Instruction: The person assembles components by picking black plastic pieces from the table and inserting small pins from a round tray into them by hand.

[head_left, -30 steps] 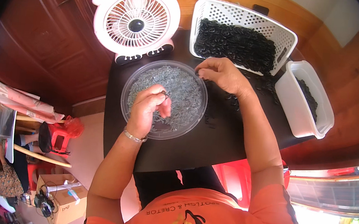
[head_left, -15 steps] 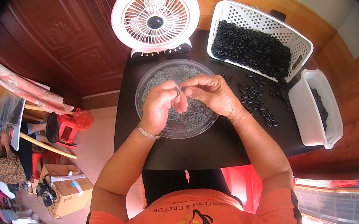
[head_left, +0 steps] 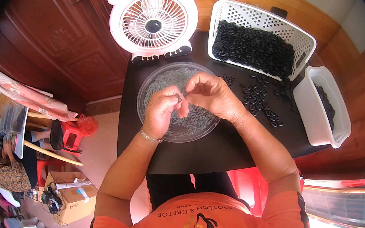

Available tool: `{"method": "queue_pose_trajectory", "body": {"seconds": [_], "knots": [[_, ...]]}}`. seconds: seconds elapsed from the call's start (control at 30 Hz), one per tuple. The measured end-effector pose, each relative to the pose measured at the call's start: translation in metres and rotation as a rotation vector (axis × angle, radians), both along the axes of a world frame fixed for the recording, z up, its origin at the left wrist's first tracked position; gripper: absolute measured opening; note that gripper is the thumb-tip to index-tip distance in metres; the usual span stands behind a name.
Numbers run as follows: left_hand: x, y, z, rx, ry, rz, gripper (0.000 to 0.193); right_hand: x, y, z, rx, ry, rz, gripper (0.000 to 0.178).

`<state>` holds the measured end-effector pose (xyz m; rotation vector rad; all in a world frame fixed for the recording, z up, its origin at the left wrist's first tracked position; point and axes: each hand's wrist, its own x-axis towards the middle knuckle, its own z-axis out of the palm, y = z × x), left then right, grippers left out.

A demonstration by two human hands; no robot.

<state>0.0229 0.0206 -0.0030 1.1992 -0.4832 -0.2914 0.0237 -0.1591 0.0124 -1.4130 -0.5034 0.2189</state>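
Observation:
Just above the round clear tub (head_left: 139, 104) of small grey rod-shaped pieces (head_left: 195, 120), my two hands meet. My left hand (head_left: 161, 109) is closed, and a small dark ring-shaped piece (head_left: 177, 98) shows between its thumb and forefinger. Close against it, my right hand (head_left: 214, 97) curls its thumb and forefinger toward the ring. Whatever lies at those right fingertips is too small to make out. To the right of my right hand, loose black oval rings (head_left: 255, 98) are scattered on the black table (head_left: 177, 159).
A white perforated basket (head_left: 307, 47) full of black rings stands at the back. Right of it is a white bin (head_left: 317, 112) with more rings. A pink-and-white fan (head_left: 153, 26) stands back left. Beyond the table's left side, a person (head_left: 9, 172) sits near a cardboard box (head_left: 74, 196).
My right forefinger has lifted and arched, widening the gap above the thumb. My left hand keeps the ring in nearly the same place. The whole view has shifted slightly.

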Motion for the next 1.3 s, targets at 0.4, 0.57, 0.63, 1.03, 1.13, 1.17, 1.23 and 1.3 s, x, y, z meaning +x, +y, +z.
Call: {"method": "queue_pose_trajectory", "body": {"seconds": [0.4, 0.57, 0.63, 1.03, 1.13, 1.17, 1.23, 1.3], "knots": [[-0.001, 0.001, 0.002, 0.061, -0.027, -0.015, 0.023, -0.004, -0.001, 0.008, -0.135, -0.054, -0.016, 0.026], [-0.002, 0.001, 0.005, -0.033, 0.029, -0.003, 0.017, 0.002, -0.003, 0.000, 0.029, -0.009, 0.007, 0.025], [-0.002, 0.000, 0.005, -0.033, 0.026, -0.005, 0.018, 0.004, -0.006, 0.001, 0.085, 0.024, 0.004, 0.024], [-0.003, 0.003, 0.004, 0.051, 0.025, 0.039, 0.021, 0.008, -0.011, -0.004, 0.269, 0.240, 0.168, 0.023], [-0.004, 0.001, 0.004, 0.073, 0.019, 0.016, 0.020, 0.008, -0.008, -0.004, 0.241, 0.197, 0.092, 0.021], [-0.005, -0.001, 0.004, 0.093, 0.004, -0.005, 0.020, 0.008, -0.007, -0.006, 0.243, 0.149, 0.029, 0.020], [-0.008, -0.006, 0.004, 0.106, -0.001, -0.010, 0.020, 0.007, -0.004, -0.008, 0.243, 0.101, -0.035, 0.019], [-0.010, -0.009, 0.002, 0.105, -0.002, 0.009, 0.023, 0.004, 0.002, -0.009, 0.151, 0.065, -0.140, 0.017]]}}
